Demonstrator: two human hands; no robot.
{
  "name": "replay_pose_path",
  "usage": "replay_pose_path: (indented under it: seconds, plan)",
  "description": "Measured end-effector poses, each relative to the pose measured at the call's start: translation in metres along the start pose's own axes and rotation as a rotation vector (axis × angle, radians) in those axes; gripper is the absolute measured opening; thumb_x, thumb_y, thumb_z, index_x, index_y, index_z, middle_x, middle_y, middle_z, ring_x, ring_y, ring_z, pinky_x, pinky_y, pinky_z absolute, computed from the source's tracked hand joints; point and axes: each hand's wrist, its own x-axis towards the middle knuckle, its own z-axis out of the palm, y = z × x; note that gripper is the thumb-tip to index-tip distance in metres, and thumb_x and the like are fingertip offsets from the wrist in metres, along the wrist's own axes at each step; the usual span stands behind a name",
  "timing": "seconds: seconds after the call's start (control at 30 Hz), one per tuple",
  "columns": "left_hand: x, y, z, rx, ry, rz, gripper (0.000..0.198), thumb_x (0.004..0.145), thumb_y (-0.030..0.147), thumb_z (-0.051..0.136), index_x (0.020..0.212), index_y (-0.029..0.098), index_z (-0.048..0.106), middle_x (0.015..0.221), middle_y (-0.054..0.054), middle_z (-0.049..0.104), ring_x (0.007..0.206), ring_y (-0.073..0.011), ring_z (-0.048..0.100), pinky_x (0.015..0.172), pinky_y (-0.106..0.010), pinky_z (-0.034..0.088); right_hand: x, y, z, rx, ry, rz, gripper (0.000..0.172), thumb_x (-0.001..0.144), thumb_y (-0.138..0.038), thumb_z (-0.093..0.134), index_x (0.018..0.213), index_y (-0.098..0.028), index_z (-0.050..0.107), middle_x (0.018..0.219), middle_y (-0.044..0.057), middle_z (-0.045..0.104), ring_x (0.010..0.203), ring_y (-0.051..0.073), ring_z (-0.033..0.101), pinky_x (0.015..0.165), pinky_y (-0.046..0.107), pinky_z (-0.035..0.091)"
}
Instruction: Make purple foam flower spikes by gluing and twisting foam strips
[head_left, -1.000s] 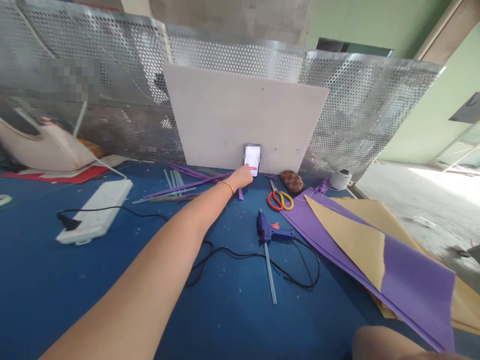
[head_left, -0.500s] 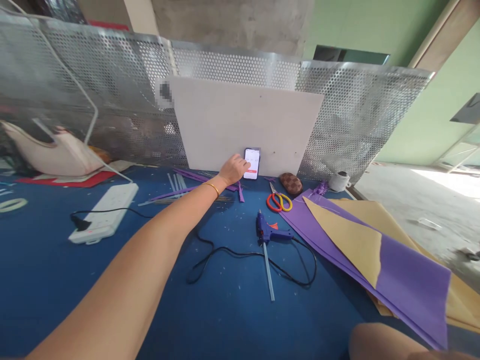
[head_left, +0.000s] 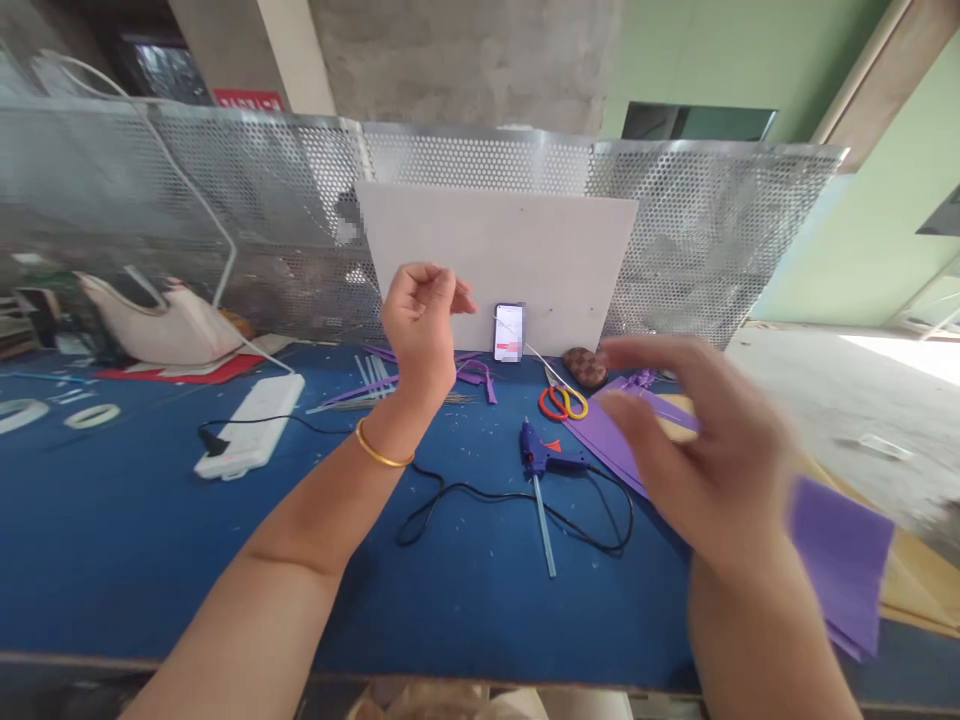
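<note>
Hovering above a blue table, left hand and right hand stood apart

Nearest the camera, the right hand was blurred, its thumb and fingers spread with a gap between them. Farther out, the left hand was curled, thumb against the fingers, a gold bangle at the wrist; whether it pinched anything could not be told. A thin pale strand slanted between the hands, passing in front of the phone toward the scissors; its ends were unclear.

On the table, a blue glue gun lay with a translucent glue stick at its rear, near purple sheets. A white power strip lay to the left. Beyond the red-and-yellow scissors sat a brown checkered pouch.

The phone stood upright against a white board; its lit screen showed a red button and characters too small and pixelated to read. Behind rose a perforated metal screen. Above its left part, a red sign bore pale characters, partly hidden and illegible.
</note>
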Motion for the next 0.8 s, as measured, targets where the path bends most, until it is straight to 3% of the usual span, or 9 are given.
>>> replay_pose_path:
  seconds: [0.1, 0.2, 0.27, 0.37, 0.4, 0.47, 0.6, 0.67, 0.8]
  plan:
    - [-0.021, 0.031, 0.007, -0.155, -0.074, -0.151, 0.009, 0.087, 0.026, 0.064, 0.083, 0.022, 0.058, 0.071, 0.003, 0.065, 0.057, -0.009, 0.061, 0.061, -0.025, 0.052, 0.008, 0.018, 0.033, -0.174, -0.186, 0.005, 0.036, 0.092, -0.034, 0.056, 0.121, -0.014, 0.059, 0.11, 0.014, 0.067, 0.099, 0.028, 0.063, 0.081, 0.039, 0.046]
    - [-0.032, 0.039, 0.006, -0.218, -0.108, -0.272, 0.009, 0.086, 0.027, 0.066, 0.082, 0.021, 0.059, 0.073, 0.003, 0.066, 0.058, -0.0087, 0.062, 0.061, -0.023, 0.054, 0.01, 0.03, 0.057, -0.084, -0.421, 0.158, 0.022, 0.096, -0.029, 0.048, 0.107, -0.018, 0.063, 0.091, 0.007, 0.071, 0.078, 0.02, 0.064, 0.065, 0.03, 0.042]
    - [-0.031, 0.032, 0.002, -0.204, -0.136, -0.343, 0.013, 0.085, 0.031, 0.068, 0.082, 0.021, 0.06, 0.074, 0.002, 0.067, 0.059, -0.0091, 0.063, 0.062, -0.023, 0.054, 0.01, 0.032, 0.062, -0.006, -0.463, 0.236, 0.019, 0.096, -0.031, 0.048, 0.092, -0.02, 0.063, 0.074, 0.002, 0.067, 0.065, 0.016, 0.059, 0.058, 0.026, 0.037]
    - [-0.024, 0.0, -0.008, 0.046, -0.28, -0.46, 0.029, 0.09, 0.048, 0.057, 0.084, 0.02, 0.063, 0.084, -0.004, 0.071, 0.065, -0.0118, 0.067, 0.063, -0.024, 0.054, 0.009, 0.031, 0.061, 0.064, -0.453, 0.25, 0.02, 0.095, -0.032, 0.05, 0.083, -0.021, 0.06, 0.067, -0.001, 0.062, 0.062, 0.013, 0.053, 0.058, 0.025, 0.032]
    - [-0.021, -0.014, -0.013, 0.224, -0.371, -0.489, 0.042, 0.095, 0.054, 0.042, 0.089, 0.019, 0.065, 0.092, -0.008, 0.073, 0.071, -0.0139, 0.069, 0.066, -0.025, 0.054, 0.01, 0.031, 0.06, 0.066, -0.448, 0.246, 0.022, 0.095, -0.032, 0.048, 0.081, -0.02, 0.06, 0.068, 0.0, 0.061, 0.063, 0.013, 0.052, 0.058, 0.025, 0.032]
    - [-0.014, -0.047, -0.028, 0.826, -0.552, -0.48, 0.056, 0.101, 0.05, 0.017, 0.105, 0.022, 0.065, 0.106, -0.006, 0.072, 0.088, -0.0139, 0.07, 0.076, -0.024, 0.053, 0.011, 0.033, 0.058, 0.036, -0.429, 0.251, 0.026, 0.097, -0.03, 0.043, 0.078, -0.02, 0.058, 0.068, 0.001, 0.061, 0.062, 0.013, 0.051, 0.058, 0.025, 0.031]
    - [-0.006, -0.106, -0.066, 1.282, -0.624, -0.594, 0.032, 0.09, 0.041, 0.06, 0.108, 0.015, 0.066, 0.118, -0.014, 0.066, 0.115, -0.0293, 0.059, 0.094, -0.04, 0.049, 0.014, 0.037, 0.053, -0.064, -0.426, 0.275, 0.026, 0.096, -0.03, 0.044, 0.077, -0.02, 0.059, 0.066, 0.0, 0.06, 0.063, 0.013, 0.051, 0.058, 0.026, 0.028]
    - [-0.005, -0.128, -0.083, 1.453, -0.667, -0.686, 0.036, 0.091, 0.036, 0.06, 0.121, 0.016, 0.059, 0.124, -0.011, 0.06, 0.107, -0.0245, 0.061, 0.09, -0.047, 0.052, 0.015, 0.037, 0.051, -0.087, -0.454, 0.282, 0.025, 0.096, -0.031, 0.045, 0.079, -0.021, 0.061, 0.069, 0.0, 0.062, 0.064, 0.013, 0.052, 0.058, 0.026, 0.028]
    - [-0.006, -0.155, -0.104, 1.659, -0.742, -0.78, 0.038, 0.091, 0.035, 0.06, 0.124, 0.016, 0.057, 0.124, -0.011, 0.059, 0.105, -0.0242, 0.061, 0.087, -0.045, 0.053, 0.014, 0.038, 0.05, -0.126, -0.474, 0.294, 0.023, 0.096, -0.03, 0.044, 0.086, -0.023, 0.064, 0.077, 0.0, 0.067, 0.066, 0.014, 0.054, 0.058, 0.026, 0.029]
